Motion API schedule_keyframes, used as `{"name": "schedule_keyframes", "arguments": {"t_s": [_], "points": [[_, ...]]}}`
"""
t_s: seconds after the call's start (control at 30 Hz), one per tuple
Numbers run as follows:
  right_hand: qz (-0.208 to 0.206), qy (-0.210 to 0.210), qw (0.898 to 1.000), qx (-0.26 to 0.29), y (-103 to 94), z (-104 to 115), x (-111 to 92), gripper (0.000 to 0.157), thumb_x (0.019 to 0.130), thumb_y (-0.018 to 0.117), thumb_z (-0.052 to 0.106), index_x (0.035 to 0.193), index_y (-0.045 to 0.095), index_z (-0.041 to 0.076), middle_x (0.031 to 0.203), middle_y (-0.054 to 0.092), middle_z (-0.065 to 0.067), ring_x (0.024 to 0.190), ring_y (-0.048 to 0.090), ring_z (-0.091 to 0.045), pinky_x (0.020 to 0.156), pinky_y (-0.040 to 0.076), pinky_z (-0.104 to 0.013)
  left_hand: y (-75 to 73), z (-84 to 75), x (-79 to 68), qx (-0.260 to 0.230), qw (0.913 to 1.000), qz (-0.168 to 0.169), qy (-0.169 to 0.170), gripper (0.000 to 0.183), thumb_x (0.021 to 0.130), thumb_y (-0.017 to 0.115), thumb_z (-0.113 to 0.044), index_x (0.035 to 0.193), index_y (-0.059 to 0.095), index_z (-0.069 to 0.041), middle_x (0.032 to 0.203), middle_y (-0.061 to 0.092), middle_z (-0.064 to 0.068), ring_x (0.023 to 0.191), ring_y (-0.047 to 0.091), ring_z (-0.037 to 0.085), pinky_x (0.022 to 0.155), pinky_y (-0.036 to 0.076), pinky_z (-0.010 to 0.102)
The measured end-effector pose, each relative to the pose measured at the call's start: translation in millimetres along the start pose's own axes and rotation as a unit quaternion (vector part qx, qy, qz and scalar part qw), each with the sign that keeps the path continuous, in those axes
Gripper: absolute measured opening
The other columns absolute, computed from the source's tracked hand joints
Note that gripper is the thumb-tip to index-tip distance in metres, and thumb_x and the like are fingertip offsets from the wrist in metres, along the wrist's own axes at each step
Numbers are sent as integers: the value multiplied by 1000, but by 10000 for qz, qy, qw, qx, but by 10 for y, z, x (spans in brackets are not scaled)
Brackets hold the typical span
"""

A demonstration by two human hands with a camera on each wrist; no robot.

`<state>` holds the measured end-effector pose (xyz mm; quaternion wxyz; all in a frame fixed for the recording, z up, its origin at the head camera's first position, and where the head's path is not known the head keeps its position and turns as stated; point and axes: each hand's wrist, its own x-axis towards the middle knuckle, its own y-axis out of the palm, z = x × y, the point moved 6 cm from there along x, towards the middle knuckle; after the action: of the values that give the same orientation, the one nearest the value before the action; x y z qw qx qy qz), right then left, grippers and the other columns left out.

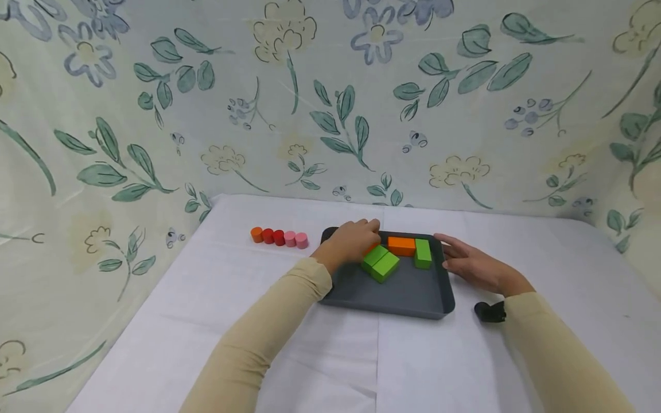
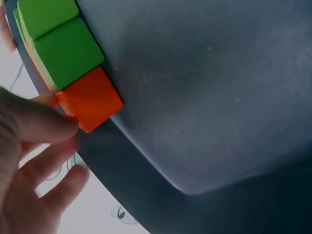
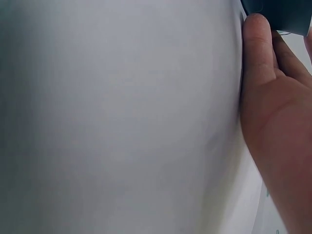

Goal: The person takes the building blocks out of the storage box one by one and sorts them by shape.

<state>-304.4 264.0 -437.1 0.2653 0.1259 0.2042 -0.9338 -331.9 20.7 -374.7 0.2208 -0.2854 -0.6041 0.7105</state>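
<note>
A dark grey tray [image 1: 387, 307] lies on the white cloth with orange and green blocks inside. My left hand [image 1: 353, 241] reaches over its back left part. In the left wrist view, the thumb and index finger of my left hand [image 2: 29, 141] pinch the end of an orange block [image 2: 92, 100]; the other fingers are spread beside the rim. Two green blocks [image 2: 70, 53] sit against that orange block. Another orange block [image 1: 401, 246] and a green block [image 1: 422, 254] stand at the tray's back right. My right hand [image 1: 475, 267] rests at the tray's right edge, thumb and fingers extended against it.
Left of the tray a row of small cylinders [image 1: 279, 237] in orange, red and pink stands on the white cloth [image 1: 206, 321]. A black object [image 1: 489, 312] is beside the right sleeve. Behind the table hangs a floral curtain [image 1: 330, 115].
</note>
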Motion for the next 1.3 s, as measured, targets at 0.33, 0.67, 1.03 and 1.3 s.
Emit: {"name": "schedule_keyframes", "arguments": {"t_s": [0.33, 0.67, 1.03, 1.3], "points": [[-49, 5, 10000, -26, -44, 104, 31, 85, 97, 57, 25, 160, -1, 27, 168, -5, -18, 154, 2, -45, 121, 6, -64, 4, 62, -100, -1662, 9815, 696, -647, 39, 91, 67, -11, 127, 52, -16, 120, 57, 1, 102, 54, 17, 98, 50, 30], [-68, 48, 9999, 57, -36, 75, 39, 86, 97, 56, 21, 160, -2, 26, 167, -5, -20, 153, 3, -47, 121, 6, -66, 70, 131, -111, -1764, 9797, 604, -742, 44, 89, 70, -15, 129, 52, -14, 118, 56, 1, 103, 52, 18, 96, 49, 29], [-29, 136, 9998, 156, -13, -37, 73, 87, 96, 58, 23, 160, -1, 27, 168, -6, -18, 154, 1, -46, 121, 6, -64, 61, 176, -137, -1835, 9783, 449, -854, 41, 86, 72, -18, 124, 58, -10, 112, 62, 2, 99, 54, 18, 88, 49, 28], [-28, 148, 9998, 87, 5, -8, 55, 87, 96, 57, 22, 160, -2, 26, 167, -7, -19, 153, 1, -47, 121, 6, -65, -34, 258, -284, -2143, 9734, 299, -746, 48, 86, 73, -18, 131, 56, -11, 119, 61, 4, 105, 54, 20, 97, 51, 31]]}}
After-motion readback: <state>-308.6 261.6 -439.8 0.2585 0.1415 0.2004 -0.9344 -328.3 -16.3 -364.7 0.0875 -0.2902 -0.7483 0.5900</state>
